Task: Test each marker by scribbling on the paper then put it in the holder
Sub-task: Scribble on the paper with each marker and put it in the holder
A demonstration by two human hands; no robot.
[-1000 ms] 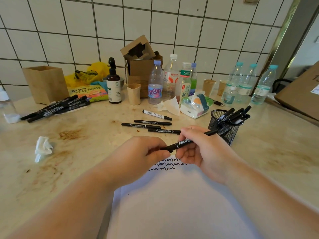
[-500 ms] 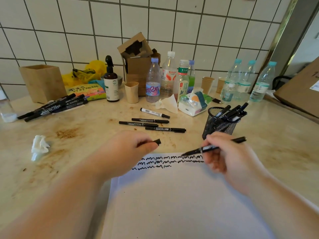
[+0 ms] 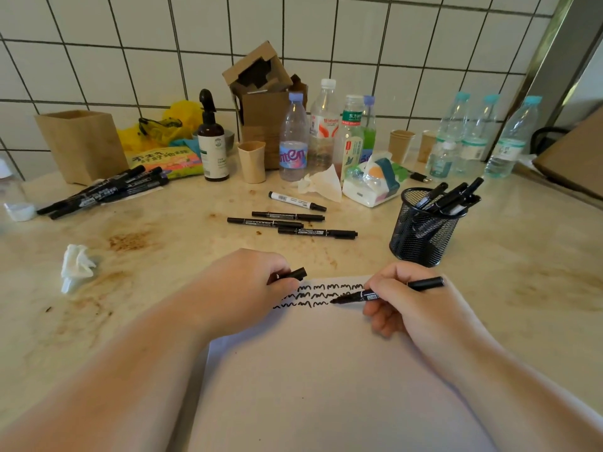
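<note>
Three rows of black squiggles are seen on smooth white paper (image 3: 326, 370); a slim marker (image 3: 385, 292) is gripped by the right hand (image 3: 411, 305), tip touching the sheet; its cap (image 3: 295, 274) is pinched by the left hand (image 3: 248, 288); the round mesh holder (image 3: 421, 236) stands nearby.

The paper (image 3: 326, 370) lies at the counter's (image 3: 163, 243) near edge, both hands upon its far end. The left hand (image 3: 248, 288) rests left of the right hand (image 3: 408, 305), whose marker (image 3: 388, 292) touches the scribbles (image 3: 313, 295). Behind the right hand stands the holder (image 3: 422, 230) with markers in it. Four loose markers (image 3: 293, 220) lie behind the paper, left of the holder. A marker pile (image 3: 104, 190) lies toward the far left, bottles (image 3: 323, 132) along the back edge.
</note>
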